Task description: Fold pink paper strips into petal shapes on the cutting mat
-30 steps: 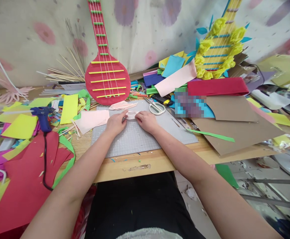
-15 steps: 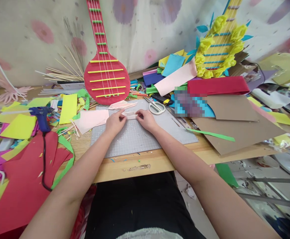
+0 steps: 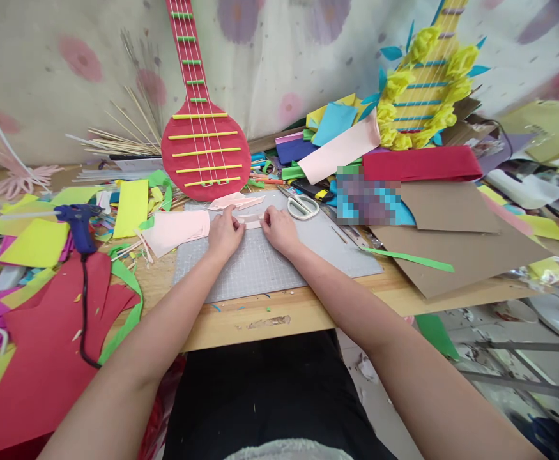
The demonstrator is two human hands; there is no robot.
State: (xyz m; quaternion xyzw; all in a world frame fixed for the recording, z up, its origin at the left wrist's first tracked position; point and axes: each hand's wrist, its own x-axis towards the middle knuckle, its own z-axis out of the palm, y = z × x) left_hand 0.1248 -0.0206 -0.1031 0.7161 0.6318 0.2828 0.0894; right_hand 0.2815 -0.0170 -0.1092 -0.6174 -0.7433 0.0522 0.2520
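Note:
Between my hands is a small strip of pale pink paper (image 3: 252,222), partly folded, low over the grey cutting mat (image 3: 264,265). My left hand (image 3: 225,232) pinches its left end, and my right hand (image 3: 280,229) pinches the right end. Some of the strip is hidden behind my fingers. Just beyond my left hand lies a folded pale pink paper piece (image 3: 236,201). Flat pale pink sheets (image 3: 176,233) rest to the left, partly on the mat. White-handled scissors (image 3: 303,207) lie beyond my right hand.
A red paper lute (image 3: 206,153) leans at the back, with a yellow flowered one (image 3: 416,96) to the right. A blue glue gun (image 3: 78,227) with a black cord stands at left. Brown cardboard (image 3: 451,255) and a green strip (image 3: 406,258) lie at right.
Both hands have shifted very slightly and their fingers have moved along the pink paper strip, which stays between them. Everything else lies as before.

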